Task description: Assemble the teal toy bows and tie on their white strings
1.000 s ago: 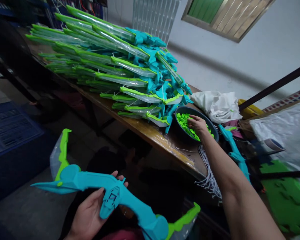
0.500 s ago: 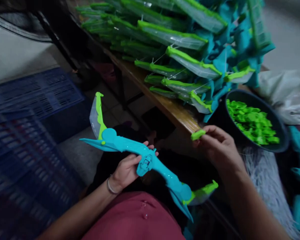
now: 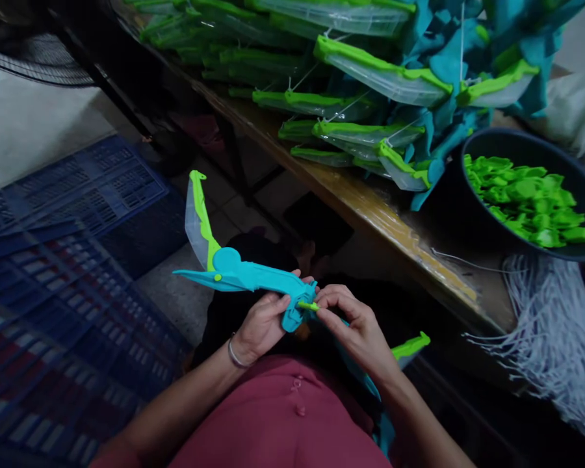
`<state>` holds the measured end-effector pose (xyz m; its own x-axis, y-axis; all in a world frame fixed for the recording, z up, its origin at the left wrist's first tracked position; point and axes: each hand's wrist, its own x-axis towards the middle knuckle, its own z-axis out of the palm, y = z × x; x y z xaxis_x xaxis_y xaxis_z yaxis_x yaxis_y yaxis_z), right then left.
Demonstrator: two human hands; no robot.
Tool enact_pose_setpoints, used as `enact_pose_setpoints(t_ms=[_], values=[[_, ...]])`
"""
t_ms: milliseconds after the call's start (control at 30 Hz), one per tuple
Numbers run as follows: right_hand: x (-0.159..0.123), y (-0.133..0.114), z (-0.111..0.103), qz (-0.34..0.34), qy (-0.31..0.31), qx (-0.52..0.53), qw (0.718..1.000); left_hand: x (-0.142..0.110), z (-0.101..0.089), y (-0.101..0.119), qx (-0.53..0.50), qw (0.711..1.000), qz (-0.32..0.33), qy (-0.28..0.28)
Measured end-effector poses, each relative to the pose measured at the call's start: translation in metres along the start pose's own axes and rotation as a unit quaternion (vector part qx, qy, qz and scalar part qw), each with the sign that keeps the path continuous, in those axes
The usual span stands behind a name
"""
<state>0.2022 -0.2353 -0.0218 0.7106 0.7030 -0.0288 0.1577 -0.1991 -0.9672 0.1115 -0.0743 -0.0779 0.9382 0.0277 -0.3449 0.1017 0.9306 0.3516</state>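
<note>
A teal toy bow (image 3: 244,276) with lime green, clear-plastic limbs lies across my lap. My left hand (image 3: 260,325) is closed around its middle grip from below. My right hand (image 3: 355,325) pinches a small lime green piece (image 3: 308,305) and presses it against the bow's centre, right beside my left thumb. The bow's far limb tip (image 3: 410,344) sticks out past my right wrist. A dark bowl (image 3: 487,140) full of the same green pieces (image 3: 529,208) stands on the wooden table (image 3: 370,205) at the upper right.
A big stack of finished teal and green bows (image 3: 370,71) covers the table behind the bowl. A bundle of white strings (image 3: 556,325) hangs over the table's near edge. Blue plastic crates (image 3: 73,195) lie on the floor to the left.
My right hand went from the bowl to the bow, bringing one green piece, and now holds it at the bow's centre. The view has tipped down toward my lap.
</note>
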Motion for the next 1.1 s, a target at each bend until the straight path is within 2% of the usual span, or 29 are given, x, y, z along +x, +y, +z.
enact_pose_setpoints(t_ms=[167, 400, 500, 700, 833, 1100], values=[[-0.006, 0.006, 0.001, 0.022, 0.017, -0.033, 0.999, 0.000, -0.001, -0.003, 0.011, 1.000, -0.001, 0.014], [0.000, 0.007, 0.004, -0.021, 0.016, -0.049, 0.998, -0.002, -0.001, -0.004, 0.052, 0.999, -0.015, 0.006], [0.002, 0.004, 0.011, -0.050, 0.043, -0.098, 0.993, -0.005, -0.001, -0.004, 0.097, 0.995, -0.010, -0.013], [-0.003, 0.004, 0.024, -0.078, 0.104, -0.181, 0.975, -0.007, -0.005, -0.011, 0.178, 0.982, 0.043, -0.041], [-0.010, 0.012, 0.031, -0.086, 0.142, -0.175, 0.971, -0.005, -0.006, -0.014, 0.215, 0.972, 0.073, -0.062], [-0.015, 0.029, 0.044, -0.113, 0.206, -0.173, 0.957, -0.005, 0.002, -0.009, 0.265, 0.962, 0.050, -0.053]])
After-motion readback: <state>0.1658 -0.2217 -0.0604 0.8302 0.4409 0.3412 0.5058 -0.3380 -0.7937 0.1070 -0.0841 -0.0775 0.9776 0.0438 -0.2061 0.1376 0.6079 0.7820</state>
